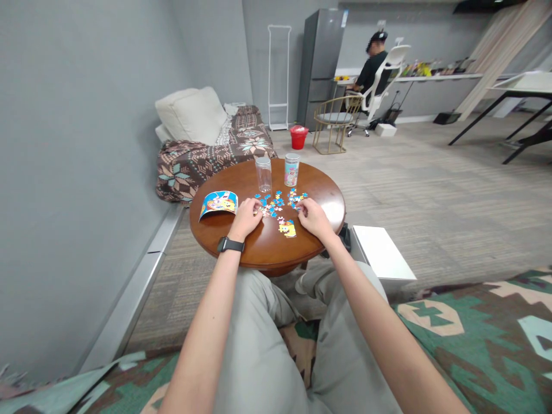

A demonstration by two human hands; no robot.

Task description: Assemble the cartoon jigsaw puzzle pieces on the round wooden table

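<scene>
Left hand (pixel 248 215), right hand (pixel 313 217): fingers curled by flat blue-and-pink jigsaw pieces (pixel 278 201), gap and hold unclear; likely sorting; joining onto yellow assembled patch (pixel 287 229) needs fine pinch.

Your round table (pixel 259 248) carries loose puzzle pieces (pixel 278 202) and, nearer, a joined section (pixel 287 229). A picture sheet (pixel 221 202) lies left; two jars (pixel 292 171) stand far.
</scene>
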